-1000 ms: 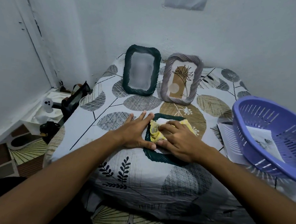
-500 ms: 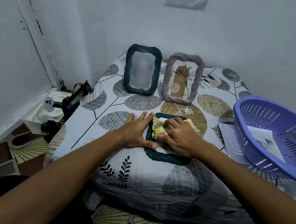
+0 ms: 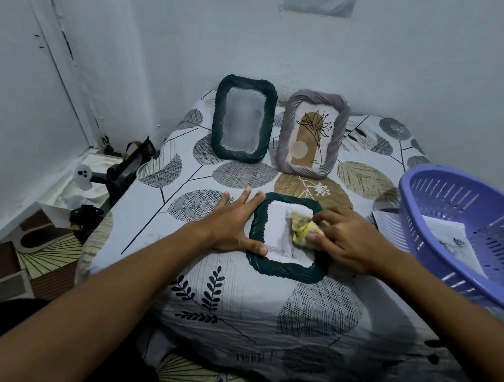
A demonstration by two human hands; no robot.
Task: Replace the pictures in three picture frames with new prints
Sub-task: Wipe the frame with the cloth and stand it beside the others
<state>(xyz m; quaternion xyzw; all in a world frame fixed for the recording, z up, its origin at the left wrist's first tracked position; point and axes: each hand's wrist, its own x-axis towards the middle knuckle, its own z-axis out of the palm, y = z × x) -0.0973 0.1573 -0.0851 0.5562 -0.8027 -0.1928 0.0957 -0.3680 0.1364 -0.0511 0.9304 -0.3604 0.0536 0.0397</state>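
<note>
Here purple basket [image 3: 469, 224] holds paper prints [image 3: 449, 237]; yellow cloth [image 3: 300, 231] on flat frame [image 3: 283, 269].

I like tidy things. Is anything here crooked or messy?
Mostly tidy. The purple basket tilts at the table's right side, resting on papers. The wall on the left has dark cracks.

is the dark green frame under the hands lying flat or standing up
Lying flat, face up on the patterned cloth. The dark green frame lies under the left hand, unlike the grey frame standing behind it.
</note>
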